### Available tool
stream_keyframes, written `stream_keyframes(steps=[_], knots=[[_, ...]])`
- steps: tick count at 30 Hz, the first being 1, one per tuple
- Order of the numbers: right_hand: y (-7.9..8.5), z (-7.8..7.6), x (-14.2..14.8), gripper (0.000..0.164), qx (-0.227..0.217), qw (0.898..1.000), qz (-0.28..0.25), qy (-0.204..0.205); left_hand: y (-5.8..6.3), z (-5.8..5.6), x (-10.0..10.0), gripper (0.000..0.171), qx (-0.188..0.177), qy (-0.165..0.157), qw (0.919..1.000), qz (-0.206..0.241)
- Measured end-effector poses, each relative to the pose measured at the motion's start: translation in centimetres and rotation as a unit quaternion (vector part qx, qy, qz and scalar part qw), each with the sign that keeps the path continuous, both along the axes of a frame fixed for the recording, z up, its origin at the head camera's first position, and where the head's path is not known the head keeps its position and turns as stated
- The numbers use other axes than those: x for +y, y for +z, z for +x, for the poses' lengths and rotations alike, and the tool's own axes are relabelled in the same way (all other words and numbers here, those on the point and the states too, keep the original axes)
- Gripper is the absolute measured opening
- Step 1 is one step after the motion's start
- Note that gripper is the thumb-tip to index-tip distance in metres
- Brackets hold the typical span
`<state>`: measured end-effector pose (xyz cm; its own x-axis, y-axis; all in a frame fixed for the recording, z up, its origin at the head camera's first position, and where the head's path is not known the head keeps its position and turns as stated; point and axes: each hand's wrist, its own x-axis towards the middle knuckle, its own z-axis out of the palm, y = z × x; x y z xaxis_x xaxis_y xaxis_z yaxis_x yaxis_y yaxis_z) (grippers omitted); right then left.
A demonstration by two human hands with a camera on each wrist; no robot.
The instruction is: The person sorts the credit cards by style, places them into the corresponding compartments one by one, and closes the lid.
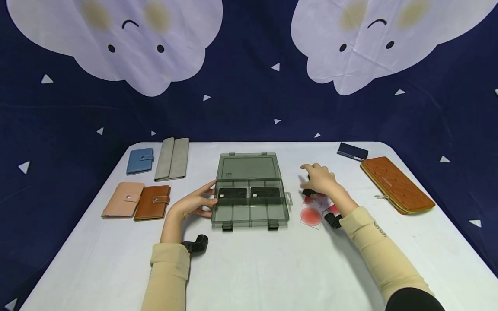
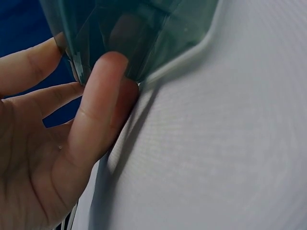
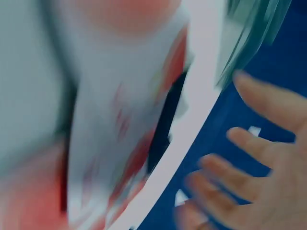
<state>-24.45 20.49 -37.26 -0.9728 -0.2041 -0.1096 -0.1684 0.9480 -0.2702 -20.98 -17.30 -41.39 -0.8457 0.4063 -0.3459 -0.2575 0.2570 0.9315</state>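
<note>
The translucent box (image 1: 255,212) is sitting between both hands; the left hand (image 1: 192,203) is clamping its side, the right hand (image 1: 320,179) hovering, fingers apart, near red-printed pieces (image 1: 311,217).

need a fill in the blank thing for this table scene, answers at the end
The left hand touches the ____ side of the translucent box.
The box's lid stands ____, not shut.
Inside the box lie ____ black rectangular pieces.
The small wallet directly left of the gray folder is coloured ____.

Missing words: left; open; two; blue
</note>
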Motion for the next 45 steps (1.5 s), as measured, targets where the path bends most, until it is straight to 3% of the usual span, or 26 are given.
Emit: stream_keyframes(steps=[4,8,13,22,25,29,34,36,39,43,45], knots=[[0.1,-0.8,1.6,0.088,-0.118,0.990,0.050,-0.055,0.0,0.1,-0.1,0.076,-0.002,0.001,1.0000,-0.003],[-0.1,-1.6,2.2,0.092,-0.155,0.982,0.062,-0.083,0.0,0.0,-0.1,0.076,-0.002,0.003,1.0000,-0.003],[-0.6,-2.8,2.4,0.083,-0.152,0.984,0.040,-0.084,0.0,0.0,0.0,0.076,0.002,0.002,1.0000,-0.005],[-0.8,-4.7,2.9,0.051,-0.085,0.994,-0.055,-0.050,0.0,0.0,0.1,0.076,0.001,0.008,1.0000,-0.004],[-0.8,-5.0,3.1,0.042,-0.063,0.990,-0.126,-0.030,0.1,0.0,0.1,0.076,0.003,0.005,1.0000,-0.002],[-0.7,-5.1,3.1,0.031,-0.035,0.971,-0.238,-0.015,0.1,0.0,0.1,0.076,0.003,0.005,1.0000,-0.002],[0.0,-4.9,2.6,0.029,-0.014,0.954,-0.296,-0.041,0.1,0.0,0.1,0.076,0.000,0.005,1.0000,-0.002],[0.4,-4.7,2.1,0.030,-0.019,0.943,-0.328,-0.053,0.2,0.0,0.1,0.075,-0.001,0.004,1.0000,-0.002],[1.0,-4.4,1.1,0.035,-0.045,0.914,-0.396,-0.074,0.2,0.0,0.1,0.075,-0.001,0.003,1.0000,-0.003],[2.0,-3.8,-0.7,0.047,-0.091,0.864,-0.485,-0.100,0.1,0.0,0.1,0.075,-0.001,0.003,1.0000,-0.003],[2.3,-3.5,-1.6,0.053,-0.110,0.844,-0.514,-0.106,0.1,-0.1,0.1,0.075,-0.002,0.003,1.0000,-0.003]])
